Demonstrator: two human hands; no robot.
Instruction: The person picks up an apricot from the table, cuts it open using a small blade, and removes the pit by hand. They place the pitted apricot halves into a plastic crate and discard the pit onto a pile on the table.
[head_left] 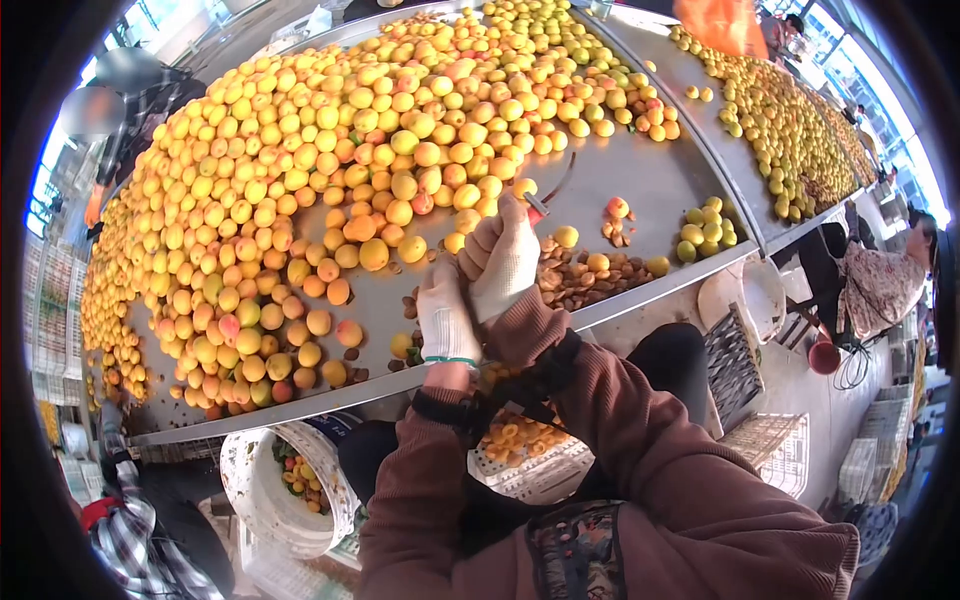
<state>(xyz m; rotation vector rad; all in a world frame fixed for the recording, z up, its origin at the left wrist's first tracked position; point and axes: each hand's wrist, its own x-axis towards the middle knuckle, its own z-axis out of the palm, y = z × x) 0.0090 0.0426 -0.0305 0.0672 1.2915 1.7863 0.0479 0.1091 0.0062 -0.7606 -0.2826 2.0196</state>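
Observation:
My left hand [447, 316], in a white knit glove with a green cuff edge, is closed, and what its fingers hold is hidden. Pressed against it, my right hand [503, 262], gloved too, is wrapped round a small tool [537, 208] with a red and metal end sticking out past the thumb. Both hands are over the front part of a metal table [640, 185]. A large heap of apricots [290, 140] spreads beyond them. Brown apricot pits [592, 282] lie in a pile right of my right hand, with a few apricots [566, 237] among them.
Greener apricots [706, 232] sit grouped at the right divider. Below the table edge stand a white bucket [245, 470] with fruit inside and a white crate [545, 478] of apricot halves [517, 440]. Another bucket [715, 295] is at right. People sit around the tables.

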